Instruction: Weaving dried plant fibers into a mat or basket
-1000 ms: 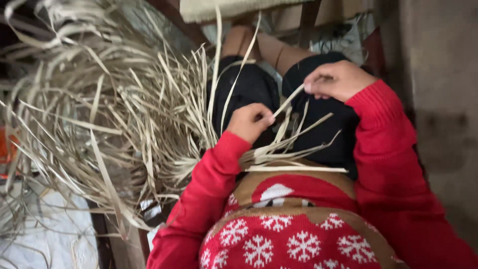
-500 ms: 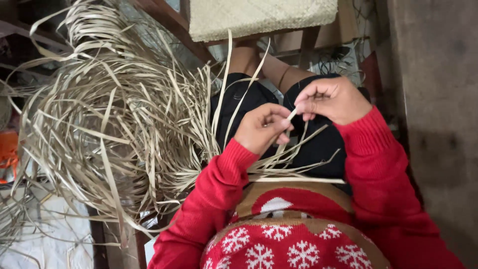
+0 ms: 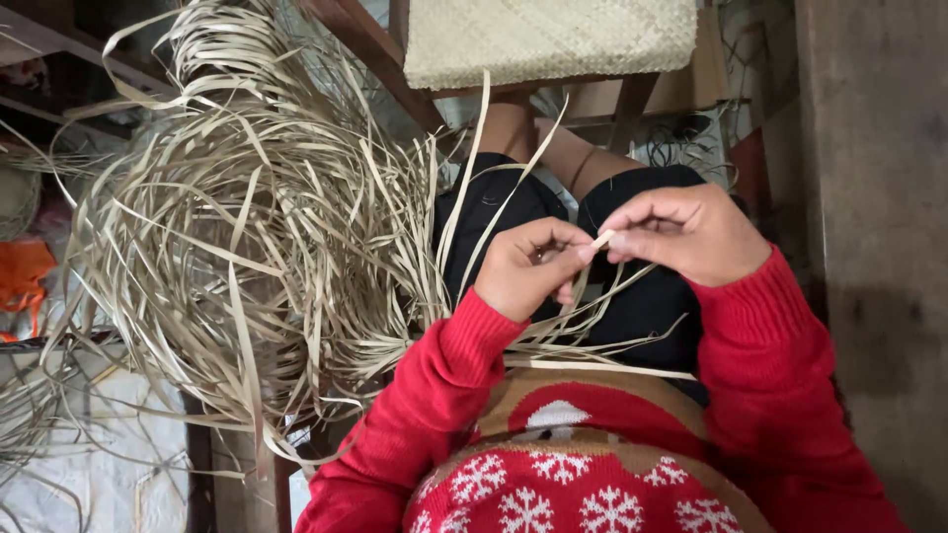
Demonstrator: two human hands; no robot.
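Two hands meet above the lap. The left hand and the right hand both pinch the same strip, a pale dry leaf strip, and the fingertips of the two hands almost touch at its upper end. The fingers of each hand are clenched around this one strip, which runs down from them toward the lap. Several more loose strips (too many and too crossed to count exactly) fan out below the hands over the black shorts. At the left a big heap of the same strips lies tangled, touching the left knee. One woven mat, pale and rectangular, sits at the top, on a wooden frame. One orange thing shows at the far left edge.
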